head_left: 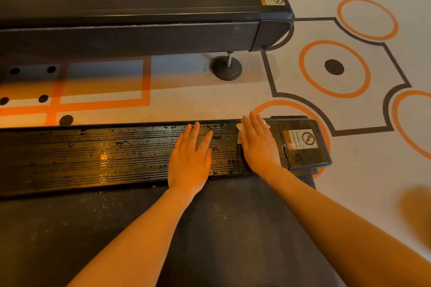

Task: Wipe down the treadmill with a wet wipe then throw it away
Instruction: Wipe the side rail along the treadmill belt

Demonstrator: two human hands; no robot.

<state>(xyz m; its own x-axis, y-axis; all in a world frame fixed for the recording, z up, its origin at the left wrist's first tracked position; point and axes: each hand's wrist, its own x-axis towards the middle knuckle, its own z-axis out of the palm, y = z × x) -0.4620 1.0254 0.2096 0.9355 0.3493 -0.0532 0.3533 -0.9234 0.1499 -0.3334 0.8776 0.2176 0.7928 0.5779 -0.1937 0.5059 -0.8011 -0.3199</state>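
The treadmill's black ribbed side rail (105, 156) runs across the middle of the head view, shiny with wet streaks. Below it lies the dark running belt (116, 228). My right hand (258, 144) lies flat, fingers straight, pressing a white wet wipe (240, 129) onto the rail's right end; only the wipe's edges show around the fingers. Just right of that hand is the rail's end cap (303, 144) with a "no stepping" sticker. My left hand (190, 158) rests flat on the rail beside it, fingers straight, holding nothing.
A second treadmill (140, 21) stands parallel beyond, with a round levelling foot (226, 67) on the floor. Between the two machines is a strip of light floor (186, 102) with orange and black markings, which continues to the right.
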